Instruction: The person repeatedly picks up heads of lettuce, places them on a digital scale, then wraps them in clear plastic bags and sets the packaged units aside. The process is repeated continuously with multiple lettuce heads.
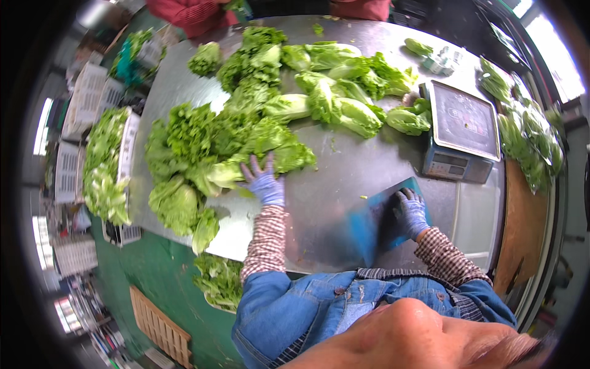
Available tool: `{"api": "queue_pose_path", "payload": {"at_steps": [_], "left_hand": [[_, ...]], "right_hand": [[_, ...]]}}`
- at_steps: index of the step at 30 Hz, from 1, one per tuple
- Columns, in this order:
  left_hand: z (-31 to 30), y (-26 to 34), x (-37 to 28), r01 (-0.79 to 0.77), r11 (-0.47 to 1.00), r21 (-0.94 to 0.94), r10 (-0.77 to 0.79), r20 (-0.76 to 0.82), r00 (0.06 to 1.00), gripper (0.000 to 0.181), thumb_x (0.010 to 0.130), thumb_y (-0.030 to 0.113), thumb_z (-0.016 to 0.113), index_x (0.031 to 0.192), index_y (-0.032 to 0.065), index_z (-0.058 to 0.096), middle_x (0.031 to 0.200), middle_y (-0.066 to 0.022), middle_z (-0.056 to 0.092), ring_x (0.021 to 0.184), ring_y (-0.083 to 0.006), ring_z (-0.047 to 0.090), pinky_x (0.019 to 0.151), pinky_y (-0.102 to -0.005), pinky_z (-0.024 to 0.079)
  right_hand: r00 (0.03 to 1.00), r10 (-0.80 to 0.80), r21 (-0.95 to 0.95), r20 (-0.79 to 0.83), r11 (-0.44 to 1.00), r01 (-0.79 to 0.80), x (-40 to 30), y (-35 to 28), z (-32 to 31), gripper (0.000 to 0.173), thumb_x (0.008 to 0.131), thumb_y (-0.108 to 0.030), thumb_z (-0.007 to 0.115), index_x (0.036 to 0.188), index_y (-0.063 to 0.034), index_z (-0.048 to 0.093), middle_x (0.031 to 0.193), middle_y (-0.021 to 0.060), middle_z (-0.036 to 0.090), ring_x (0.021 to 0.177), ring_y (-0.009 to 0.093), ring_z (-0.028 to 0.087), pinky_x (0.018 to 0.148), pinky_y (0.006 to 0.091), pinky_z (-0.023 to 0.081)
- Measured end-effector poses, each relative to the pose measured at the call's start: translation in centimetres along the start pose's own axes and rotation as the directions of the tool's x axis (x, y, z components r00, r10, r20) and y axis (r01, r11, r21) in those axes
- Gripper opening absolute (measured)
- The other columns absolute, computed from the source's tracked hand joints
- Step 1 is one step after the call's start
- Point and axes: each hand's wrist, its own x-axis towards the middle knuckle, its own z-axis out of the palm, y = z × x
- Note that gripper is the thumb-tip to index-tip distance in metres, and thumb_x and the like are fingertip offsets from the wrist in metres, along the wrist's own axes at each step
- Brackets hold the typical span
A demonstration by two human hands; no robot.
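Note:
My left hand (263, 182), in a thin bluish glove, lies with spread fingers against the near end of a leafy lettuce (276, 140) at the edge of a large lettuce pile. A rounder lettuce head (174, 203) sits left of it, by the table edge. My right hand (411, 213), gloved too with darkened fingertips, is on a blue flat object (364, 226) with a dark middle. That object is blurred, and whether my fingers grip it or only press on it cannot be told. Beyond my right hand stands a blue digital scale (461, 133).
The metal table (318, 193) also bears long lettuce heads (341, 101) at the back. Bagged greens (530, 133) lie right of the scale. Filled crates (126, 147) stand left. A wooden pallet (159, 325) is on the green floor. A red-sleeved person (193, 16) is across the table.

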Motion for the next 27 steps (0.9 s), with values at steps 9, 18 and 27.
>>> {"api": "queue_pose_path", "payload": {"at_steps": [9,18,27], "left_hand": [[-0.6,-1.5,17.0,0.07,0.983,0.168,-0.08,0.054,0.995,0.085,0.075,0.044,0.078,0.146,0.0466,0.029,0.159,-0.0014,0.017,0.146,-0.0341,0.01,0.106,-0.0763,0.017],[-2.1,8.9,14.8,-0.505,0.801,-0.322,0.348,-0.436,0.83,0.089,0.067,0.024,0.084,0.145,0.0212,0.041,0.15,-0.0141,0.03,0.138,-0.0329,0.032,0.116,-0.0454,0.027],[-0.9,24.9,12.2,-0.88,0.474,-0.037,0.866,0.203,0.457,0.078,0.082,0.038,0.07,0.149,0.0294,0.032,0.157,0.0011,0.026,0.144,-0.0264,0.024,0.116,-0.0576,0.012]], "right_hand": [[0.91,-0.092,-0.001,-0.404,0.995,0.101,8.4,2.9,-9.5,0.056,0.077,-0.013,0.071,0.129,-0.0087,0.051,0.13,0.0172,0.052,0.11,0.038,0.053,0.095,0.0458,0.044],[0.948,-0.159,-0.435,-0.275,0.9,0.024,23.9,3.5,-9.8,0.086,0.073,-0.032,0.077,0.146,-0.0121,0.035,0.133,0.0218,0.05,0.12,0.037,0.051,0.1,0.0466,0.04],[0.978,0.21,0.293,-0.019,0.936,-0.195,20.8,1.9,-12.5,0.075,0.082,-0.045,0.069,0.143,-0.0125,0.042,0.11,0.0232,0.065,0.102,0.036,0.065,0.088,0.0413,0.051]]}}
